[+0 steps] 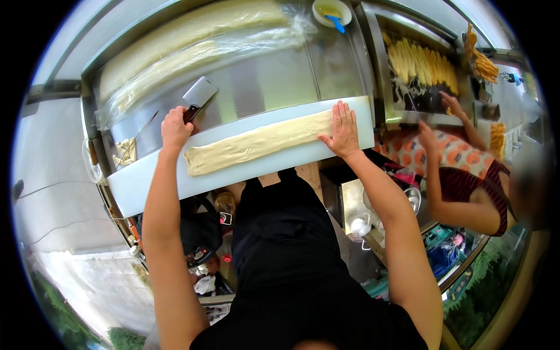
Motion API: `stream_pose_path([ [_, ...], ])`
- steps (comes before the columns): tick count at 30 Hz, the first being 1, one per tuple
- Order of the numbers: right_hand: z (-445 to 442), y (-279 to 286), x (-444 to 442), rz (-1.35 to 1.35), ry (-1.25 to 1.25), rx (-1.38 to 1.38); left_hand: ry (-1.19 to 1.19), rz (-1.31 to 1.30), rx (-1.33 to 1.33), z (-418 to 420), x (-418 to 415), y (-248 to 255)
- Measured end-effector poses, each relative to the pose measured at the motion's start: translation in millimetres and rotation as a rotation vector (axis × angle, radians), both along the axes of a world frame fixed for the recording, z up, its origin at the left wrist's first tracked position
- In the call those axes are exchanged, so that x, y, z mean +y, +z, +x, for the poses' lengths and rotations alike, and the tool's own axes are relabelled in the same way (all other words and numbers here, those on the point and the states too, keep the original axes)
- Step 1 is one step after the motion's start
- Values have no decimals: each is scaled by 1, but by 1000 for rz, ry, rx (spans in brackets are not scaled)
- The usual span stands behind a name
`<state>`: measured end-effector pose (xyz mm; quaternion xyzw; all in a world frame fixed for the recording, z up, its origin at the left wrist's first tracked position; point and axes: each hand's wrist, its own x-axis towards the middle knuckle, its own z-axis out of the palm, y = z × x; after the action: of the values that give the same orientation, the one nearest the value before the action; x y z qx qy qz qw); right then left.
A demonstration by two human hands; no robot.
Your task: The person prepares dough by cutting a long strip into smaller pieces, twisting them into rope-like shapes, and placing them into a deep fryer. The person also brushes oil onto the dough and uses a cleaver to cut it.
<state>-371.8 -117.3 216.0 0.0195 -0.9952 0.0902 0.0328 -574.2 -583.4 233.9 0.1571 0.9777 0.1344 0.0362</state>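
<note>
A long flattened strip of pale dough lies along a white cutting board. My right hand rests flat over the right end of the strip, fingers pointing away from me. Beyond the board's left half, my left hand grips the dark wooden handle of a cleaver. Its broad metal blade points away from me above the steel worktop. Left of that hand, a thin stick leans across a crumpled piece of dough.
Plastic film covers long slabs of dough at the back. A white bowl holds yellow liquid and a blue-handled utensil. To the right, another person's hands work at a fryer with several dough sticks.
</note>
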Motion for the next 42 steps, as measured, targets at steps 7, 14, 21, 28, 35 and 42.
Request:
stream_pose_path([
  [7, 0, 4, 19, -61, 79, -97, 70, 372, -268, 53, 65, 24],
  [14, 0, 28, 19, -295, -50, 95, 108, 720, -558, 160, 220, 32],
  [21, 34, 47, 7, -1326, -986, -95, -522, 710, -329, 184, 318, 39],
  [28, 26, 60, 54, -453, -678, -227, -324, 177, -57, 145, 297, 9],
  [35, 10, 47, 29, -424, -578, -146, -298, 101, -84, 148, 299, 7],
  [42, 39, 41, -2, -465, -550, -150, -283, 105, -109, 146, 300, 9],
])
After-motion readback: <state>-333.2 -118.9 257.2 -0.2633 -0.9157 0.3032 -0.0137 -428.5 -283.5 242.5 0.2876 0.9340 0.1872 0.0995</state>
